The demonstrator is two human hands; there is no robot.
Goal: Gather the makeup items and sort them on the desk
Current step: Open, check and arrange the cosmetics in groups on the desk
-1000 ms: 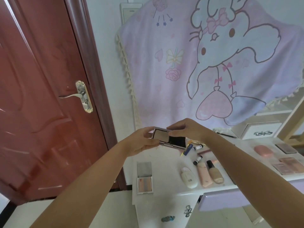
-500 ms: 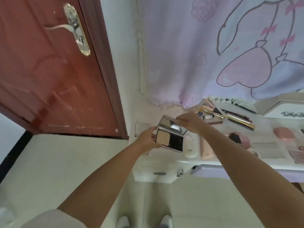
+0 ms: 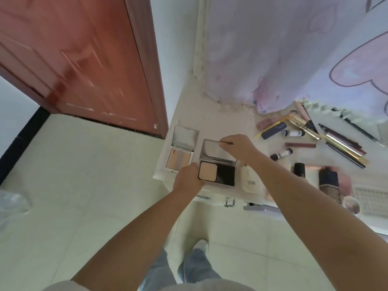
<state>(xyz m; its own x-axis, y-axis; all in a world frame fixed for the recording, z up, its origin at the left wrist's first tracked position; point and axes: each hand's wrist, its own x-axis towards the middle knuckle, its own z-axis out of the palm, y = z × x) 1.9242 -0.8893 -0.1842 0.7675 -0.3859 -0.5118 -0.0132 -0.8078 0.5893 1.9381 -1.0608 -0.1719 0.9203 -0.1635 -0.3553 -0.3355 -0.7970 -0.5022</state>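
Note:
An open silver powder compact (image 3: 218,164) with a beige pan and a mirror lid lies on the white desk (image 3: 212,127) near its front left corner. My left hand (image 3: 189,178) grips the compact's front left corner. My right hand (image 3: 239,147) pinches the top edge of its mirror lid. Just left of it lies a second open compact (image 3: 182,151), white, with striped peach pans.
A white bottle (image 3: 251,178) lies right of the compact. Farther right lie several pencils, tubes and brushes (image 3: 340,141), foundation bottles (image 3: 328,183) and a small round pot (image 3: 351,203). A printed cloth (image 3: 294,51) hangs behind; a red door (image 3: 84,55) stands at left.
Both hands carried the open compact from the air down onto the desk beside the white compact. The camera tilted steeply downward, so the floor and my feet came into view.

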